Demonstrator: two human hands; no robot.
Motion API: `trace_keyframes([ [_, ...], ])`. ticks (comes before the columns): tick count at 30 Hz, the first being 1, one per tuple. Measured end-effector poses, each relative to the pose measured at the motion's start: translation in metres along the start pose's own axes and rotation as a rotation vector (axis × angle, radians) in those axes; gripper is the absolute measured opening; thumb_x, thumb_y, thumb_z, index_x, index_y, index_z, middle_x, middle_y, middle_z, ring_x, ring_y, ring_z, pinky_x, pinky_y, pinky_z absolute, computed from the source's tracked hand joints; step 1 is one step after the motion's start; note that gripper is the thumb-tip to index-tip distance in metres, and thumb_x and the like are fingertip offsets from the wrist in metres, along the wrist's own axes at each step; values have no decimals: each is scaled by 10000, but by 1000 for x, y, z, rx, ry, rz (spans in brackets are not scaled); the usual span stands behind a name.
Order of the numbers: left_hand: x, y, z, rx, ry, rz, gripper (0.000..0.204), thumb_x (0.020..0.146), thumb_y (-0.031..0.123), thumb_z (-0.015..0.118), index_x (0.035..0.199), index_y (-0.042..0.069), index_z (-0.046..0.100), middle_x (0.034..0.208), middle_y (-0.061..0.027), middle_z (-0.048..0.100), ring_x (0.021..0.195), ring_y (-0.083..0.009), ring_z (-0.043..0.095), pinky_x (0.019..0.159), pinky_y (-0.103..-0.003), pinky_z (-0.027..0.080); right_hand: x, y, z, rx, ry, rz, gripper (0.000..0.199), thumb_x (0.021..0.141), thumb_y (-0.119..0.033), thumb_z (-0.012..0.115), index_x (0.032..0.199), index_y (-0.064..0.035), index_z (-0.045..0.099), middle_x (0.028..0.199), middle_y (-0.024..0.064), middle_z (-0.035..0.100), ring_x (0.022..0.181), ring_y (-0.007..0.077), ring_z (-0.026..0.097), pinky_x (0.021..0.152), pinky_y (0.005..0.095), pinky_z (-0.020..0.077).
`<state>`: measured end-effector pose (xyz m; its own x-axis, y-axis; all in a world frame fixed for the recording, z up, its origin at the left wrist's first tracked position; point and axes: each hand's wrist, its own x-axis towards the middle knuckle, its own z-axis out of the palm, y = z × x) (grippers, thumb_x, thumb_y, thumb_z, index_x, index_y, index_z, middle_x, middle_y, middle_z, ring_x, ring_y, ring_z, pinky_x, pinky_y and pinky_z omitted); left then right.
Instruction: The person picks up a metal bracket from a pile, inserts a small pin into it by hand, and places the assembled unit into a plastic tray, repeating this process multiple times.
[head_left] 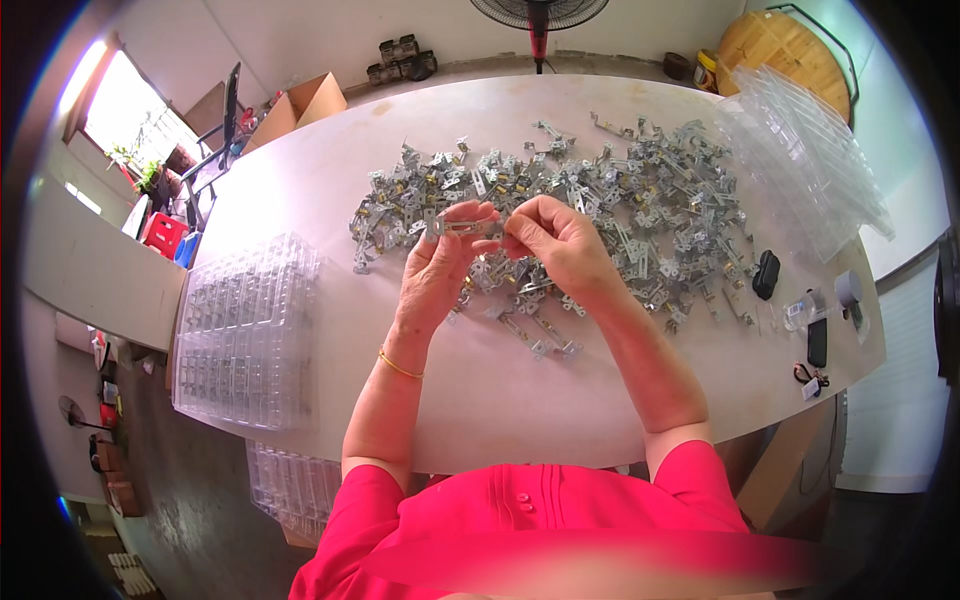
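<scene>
One silver metal part (462, 227) lies across my left fingers, gripped under the thumb; left hand (437, 262) has its palm turned inward. Right hand (568, 250), back up: thumb and fingertips pinched closed by the part's right end, can't tell on what. Both forearms angle inward over the table (500, 420), hands above the metal heap (655, 190)'s near side.
</scene>
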<state>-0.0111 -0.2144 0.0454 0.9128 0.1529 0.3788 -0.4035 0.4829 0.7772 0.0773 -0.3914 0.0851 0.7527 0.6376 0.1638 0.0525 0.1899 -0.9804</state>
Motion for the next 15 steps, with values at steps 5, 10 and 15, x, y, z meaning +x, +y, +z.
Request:
trace_keyframes([
  [5, -1, 4, 1, 135, 81, -2, 370, 1105, 301, 441, 1242, -4, 598, 1268, -185, 658, 1200, -270, 639, 1023, -430, 511, -8, -9, 0, -672, 56, -129, 117, 1014, -170, 638, 979, -61, 663, 825, 82, 672, 737, 94, 603, 662, 284, 494],
  [10, -4, 3, -3, 129, 40, -182, 320, 1101, 319, 477, 971, 47, 583, 855, -77, 660, 790, -204, 677, 754, -333, 542, -15, -15, 12, -443, 46, -137, 111, 997, -181, 650, 980, -71, 648, 711, 91, 667, 577, 205, 618, 571, 340, 492],
  [15, -7, -1, 1, 193, 87, -227, 323, 1099, 329, 487, 952, 58, 583, 772, -34, 603, 674, -149, 595, 609, -281, 482, -20, -20, 18, -531, 27, -178, 98, 998, -180, 645, 1003, -82, 644, 733, 110, 685, 593, 235, 644, 580, 352, 500],
])
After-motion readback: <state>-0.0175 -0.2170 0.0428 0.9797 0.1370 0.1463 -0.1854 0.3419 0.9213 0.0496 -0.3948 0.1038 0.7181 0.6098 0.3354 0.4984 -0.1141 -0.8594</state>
